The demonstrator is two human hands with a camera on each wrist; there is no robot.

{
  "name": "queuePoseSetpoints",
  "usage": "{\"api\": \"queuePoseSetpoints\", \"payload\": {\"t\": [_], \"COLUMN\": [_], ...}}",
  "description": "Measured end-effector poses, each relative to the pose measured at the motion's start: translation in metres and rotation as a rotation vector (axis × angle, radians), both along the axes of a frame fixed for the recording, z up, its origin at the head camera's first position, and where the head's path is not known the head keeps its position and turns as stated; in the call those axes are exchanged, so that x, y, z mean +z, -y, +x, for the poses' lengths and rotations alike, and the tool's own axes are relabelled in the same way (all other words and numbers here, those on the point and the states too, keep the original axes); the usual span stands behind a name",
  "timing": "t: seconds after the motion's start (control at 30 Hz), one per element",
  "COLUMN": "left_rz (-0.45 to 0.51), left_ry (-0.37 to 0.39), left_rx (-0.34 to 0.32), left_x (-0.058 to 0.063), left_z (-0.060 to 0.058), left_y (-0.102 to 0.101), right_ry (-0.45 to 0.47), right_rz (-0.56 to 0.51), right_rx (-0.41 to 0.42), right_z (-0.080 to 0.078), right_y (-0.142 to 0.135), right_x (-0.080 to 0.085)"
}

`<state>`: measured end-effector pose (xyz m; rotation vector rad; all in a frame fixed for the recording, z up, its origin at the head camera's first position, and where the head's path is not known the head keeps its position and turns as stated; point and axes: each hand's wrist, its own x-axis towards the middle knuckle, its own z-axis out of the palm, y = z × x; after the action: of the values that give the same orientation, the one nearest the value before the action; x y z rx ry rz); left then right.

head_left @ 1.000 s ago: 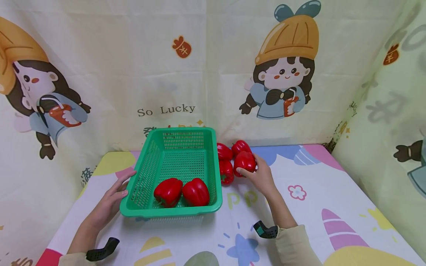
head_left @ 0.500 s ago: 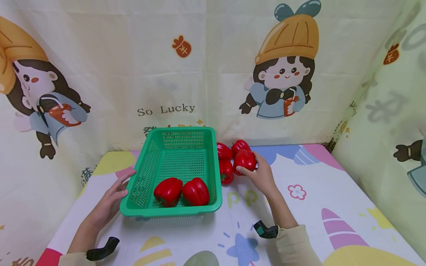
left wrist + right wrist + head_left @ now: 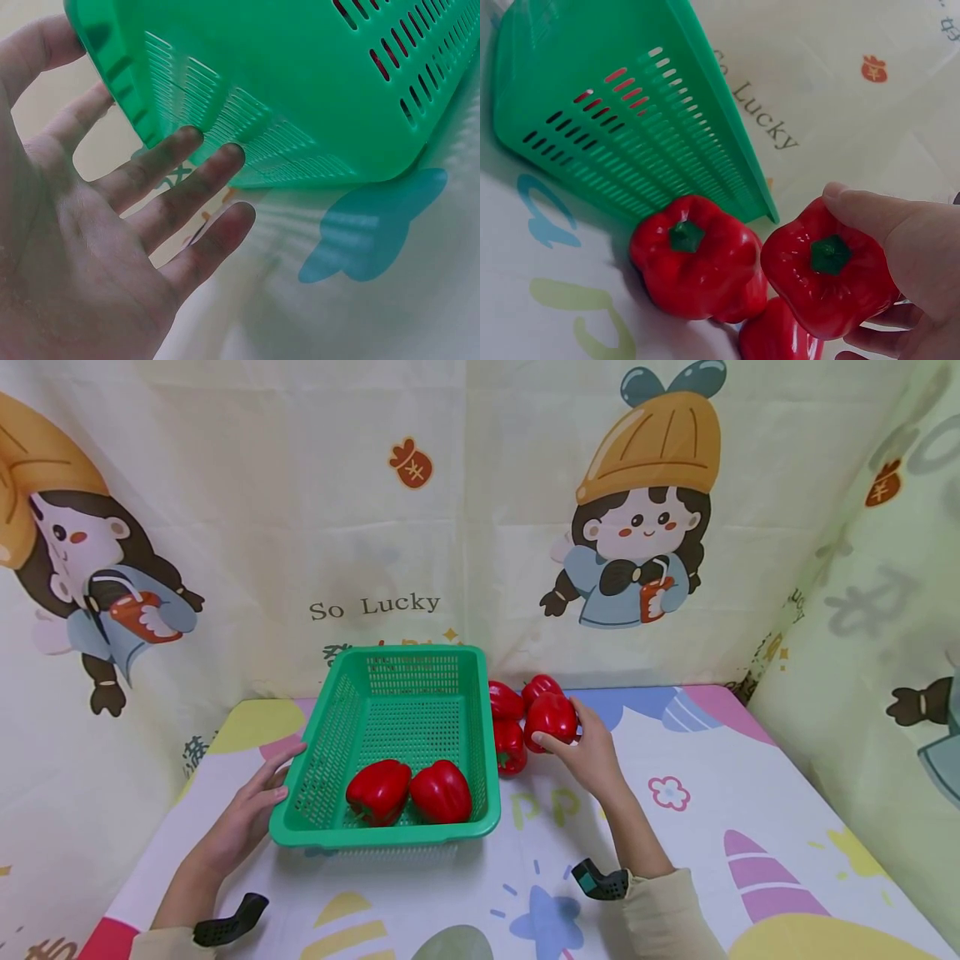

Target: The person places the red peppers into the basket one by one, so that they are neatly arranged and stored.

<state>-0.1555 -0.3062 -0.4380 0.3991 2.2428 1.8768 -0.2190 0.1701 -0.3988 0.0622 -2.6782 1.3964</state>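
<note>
My right hand (image 3: 592, 753) grips a red bell pepper (image 3: 552, 719) between thumb and fingers, at the right of the basket. In the right wrist view, the held bell pepper (image 3: 826, 268) turns its green stem to the camera, beside another bell pepper (image 3: 694, 259) standing near the basket wall. Several peppers cluster there, including one bell pepper (image 3: 510, 748) against the basket's side. My left hand (image 3: 243, 818) is at the left rim of the green plastic basket (image 3: 491, 752); its fingers (image 3: 191, 187) are spread and extended along the basket's outer wall. Two bell peppers (image 3: 378, 792) lie inside the basket.
A patterned cloth covers the table (image 3: 652, 860). Behind it hangs a printed fabric backdrop (image 3: 495, 527), close to the basket's far end. Another printed curtain (image 3: 870, 635) bounds the right side.
The bell pepper in my right hand has risen slightly and drifted a little left. My left hand, the basket and the other peppers stay in place.
</note>
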Motion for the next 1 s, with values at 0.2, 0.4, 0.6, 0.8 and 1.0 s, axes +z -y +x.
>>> {"api": "queuePoseSetpoints", "payload": {"t": [0.2,0.4,0.6,0.8,1.0], "left_rz": [0.002,0.009,0.013,0.032,0.032], "left_ry": [0.009,-0.014,-0.034,-0.038,-0.036], "left_rx": [0.009,-0.002,-0.012,-0.022,-0.022], "left_x": [0.002,0.001,0.0,0.0,0.001], "left_z": [0.0,0.0,0.0,0.0,0.001], "left_y": [0.0,0.0,0.001,0.001,0.0], "right_ry": [0.002,0.004,-0.003,-0.025,-0.041], "right_rz": [0.006,-0.005,-0.015,-0.017,-0.018], "right_rx": [-0.003,0.001,0.005,0.011,0.014], "right_z": [0.001,0.002,0.003,0.005,0.008], "right_y": [0.0,0.001,0.003,0.004,0.006], "right_x": [0.002,0.005,0.008,0.011,0.014]}}
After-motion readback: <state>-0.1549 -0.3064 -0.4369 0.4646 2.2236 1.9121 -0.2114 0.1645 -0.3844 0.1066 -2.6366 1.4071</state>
